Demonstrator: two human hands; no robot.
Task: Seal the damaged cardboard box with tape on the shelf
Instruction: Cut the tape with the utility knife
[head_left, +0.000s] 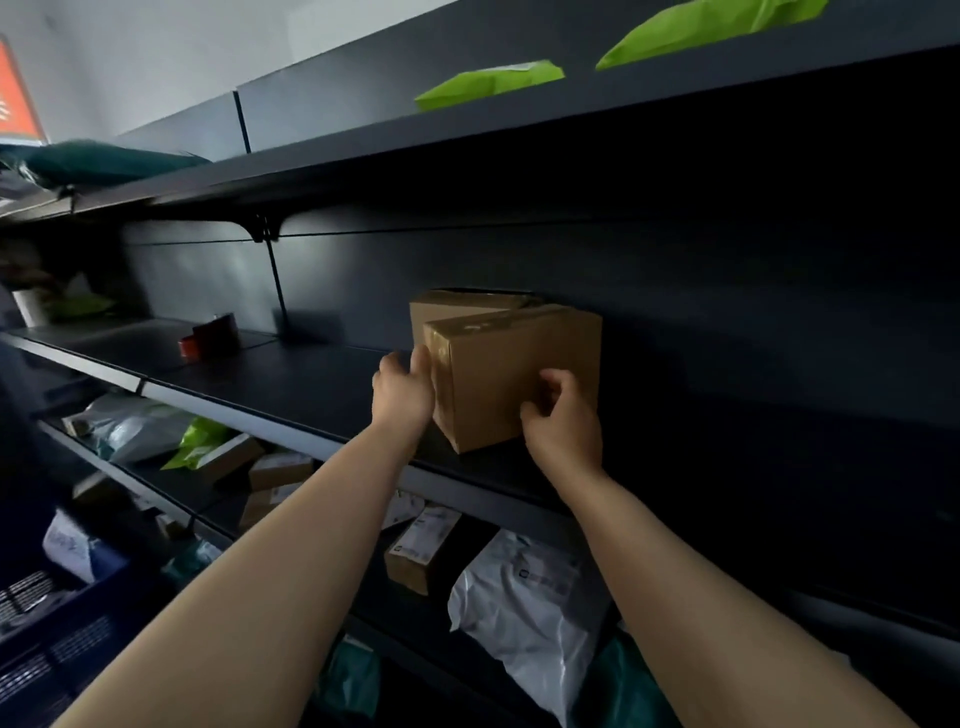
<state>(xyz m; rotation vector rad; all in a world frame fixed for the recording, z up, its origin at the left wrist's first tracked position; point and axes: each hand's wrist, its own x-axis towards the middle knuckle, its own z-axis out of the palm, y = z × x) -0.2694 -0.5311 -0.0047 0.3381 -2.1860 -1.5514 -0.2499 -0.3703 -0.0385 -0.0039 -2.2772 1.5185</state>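
Head: left hand (402, 392), right hand (563, 421) grip cardboard box (506, 369).

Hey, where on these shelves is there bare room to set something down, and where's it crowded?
Bare: the middle shelf between the tape dispenser and the cardboard box. Right of the box is too dark to judge. Crowded: the lower shelf, packed with small boxes and mailer bags.

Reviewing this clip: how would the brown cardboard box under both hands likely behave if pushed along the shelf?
The brown cardboard box looks stiff: its edges are straight under the left hand and right hand. Its glossy taped end may be slippery. It sits flat on the dark shelf, so it would probably slide rather than tip.
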